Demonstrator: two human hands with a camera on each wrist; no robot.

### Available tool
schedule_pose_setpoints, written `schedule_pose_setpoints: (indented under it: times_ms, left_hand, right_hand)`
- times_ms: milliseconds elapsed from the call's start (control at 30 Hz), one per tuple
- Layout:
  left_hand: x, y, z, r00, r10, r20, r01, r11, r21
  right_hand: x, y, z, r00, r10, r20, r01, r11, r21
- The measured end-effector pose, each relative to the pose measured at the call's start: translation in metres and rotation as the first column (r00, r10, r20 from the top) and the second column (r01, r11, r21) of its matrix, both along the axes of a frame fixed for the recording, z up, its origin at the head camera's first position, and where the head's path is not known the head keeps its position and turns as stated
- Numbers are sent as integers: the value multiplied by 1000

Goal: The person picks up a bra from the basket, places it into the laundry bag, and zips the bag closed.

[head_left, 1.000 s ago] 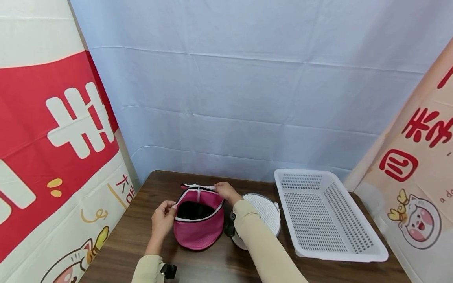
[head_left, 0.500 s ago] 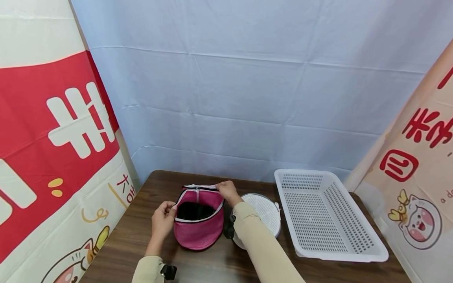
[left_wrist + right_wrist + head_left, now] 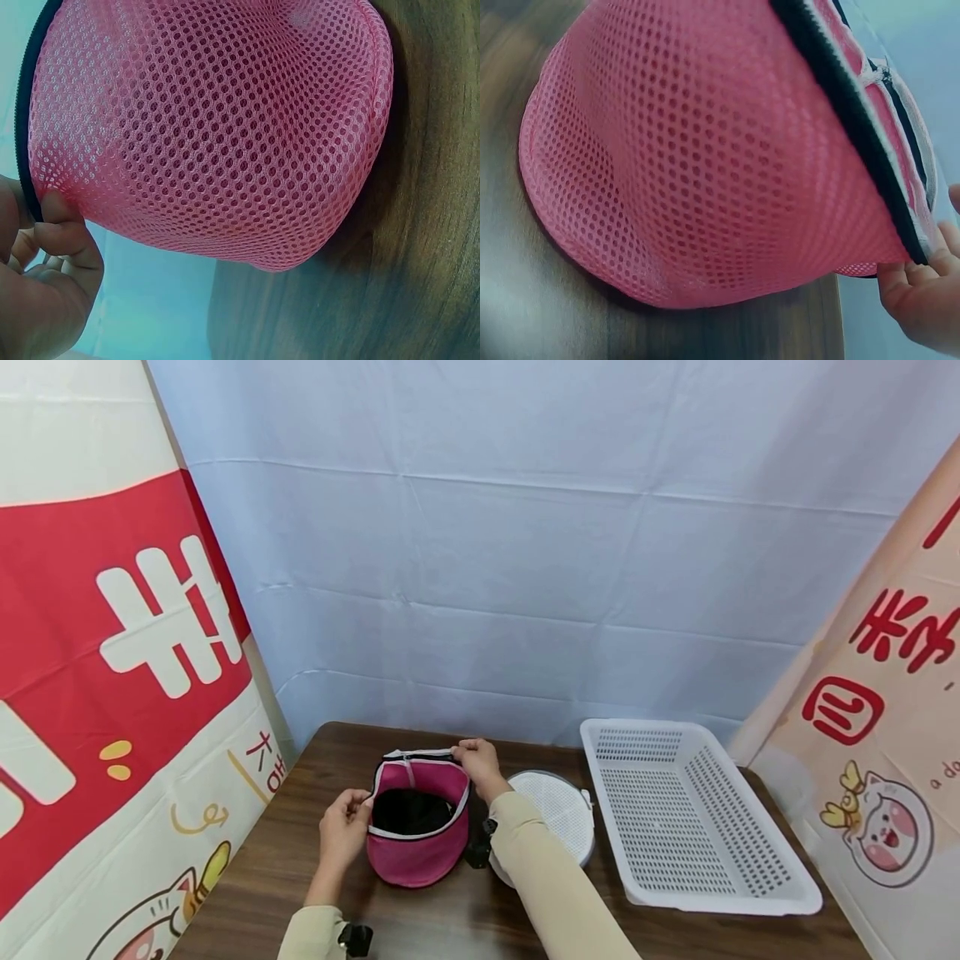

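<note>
A pink mesh laundry bag [image 3: 417, 862] with a black-and-white zip edge stands unzipped on the table, its mouth facing up. Something black [image 3: 411, 811], seemingly fabric, lies inside; its kind cannot be made out. My left hand [image 3: 344, 828] pinches the rim at the bag's left side, thumb and fingertips on the zip edge in the left wrist view. At the back right, my right hand [image 3: 480, 766] grips the zip edge near the folded-back lid [image 3: 420, 752]. The right wrist view shows those fingers [image 3: 922, 289] at the zip, partly cut off by the frame.
Right of the bag, a round white mesh item [image 3: 558, 810] lies partly under my right forearm. A white perforated plastic basket [image 3: 622, 852] stands farther right on the brown wooden table [image 3: 270, 868]. A pale blue cloth [image 3: 480, 568] hangs behind the table.
The right hand has shifted slightly left and away, carrying the back right of the rim with it. The bag's mouth leans a little left. My left hand stays nearly in place.
</note>
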State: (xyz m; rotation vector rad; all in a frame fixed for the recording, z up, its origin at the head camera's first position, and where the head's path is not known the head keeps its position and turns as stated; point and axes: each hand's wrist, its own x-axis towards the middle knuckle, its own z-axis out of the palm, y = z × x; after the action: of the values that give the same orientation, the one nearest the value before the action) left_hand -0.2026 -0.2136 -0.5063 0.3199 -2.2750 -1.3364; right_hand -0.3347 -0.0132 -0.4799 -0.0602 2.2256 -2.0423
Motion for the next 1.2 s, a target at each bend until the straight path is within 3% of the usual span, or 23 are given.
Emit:
schedule_pose_setpoints:
  times_ms: [200,400,533,800,900,967,1067,1167,1200]
  left_hand:
    - [0,0,-1,1000,-4,-7,4,1000,8]
    - [1,0,-1,1000,-9,-10,9,1000,10]
    - [1,1,0,1000,-11,-4,11,1000,12]
    - [1,1,-1,999,-6,-31,6,1000,4]
    - [1,1,-2,999,-9,-37,9,1000,2]
    - [1,1,-2,999,-16,-37,16,1000,0]
    - [0,1,-2,999,-21,-33,20,1000,-4]
    - [1,1,-1,999,-23,-27,23,1000,-8]
    - [1,1,-1,999,-23,-26,23,1000,-9]
  right_hand:
    - [-1,-1,1,999,-24,26,24,1000,-11]
    - [1,-2,-1,991,-130,42,132,991,-37]
    - [1,-1,-3,983,-157,94,164,985,-62]
    - [0,3,-6,970,-155,187,179,977,-116]
    - [1,5,-4,962,-131,241,178,966,-186]
    - [1,7,-3,954,-103,283,170,960,-221]
    - [-3,6,-3,936,-103,336,177,965,-196]
    - [-13,7,-15,948,-129,292,181,970,-161]
    - [-26,6,-32,958,-124,259,175,968,-182]
